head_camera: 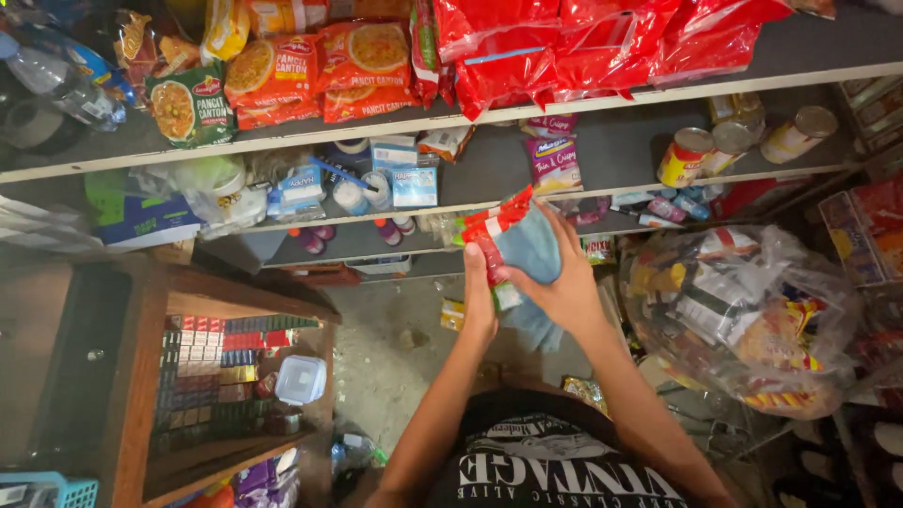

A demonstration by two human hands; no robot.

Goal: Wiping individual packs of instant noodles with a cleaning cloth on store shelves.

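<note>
Just below the lower grey shelf (564, 160), the left hand (478, 282) clamps a red-and-white packet (491, 246) as the right hand (564, 287), closed on a blue cloth (531, 246), wipes it; a firm, steady grip serves best.

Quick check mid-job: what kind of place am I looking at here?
Most likely a small, cramped grocery shop or its stockroom. Grey shelves carry instant noodle packets, tin cans and snack bags. A wooden cabinet holds rows of small boxes, and a clear plastic bag of packaged goods sits nearby.

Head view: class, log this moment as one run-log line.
left hand: grips red packet | right hand: presses blue cloth on packet | behind: grey shelves
</note>
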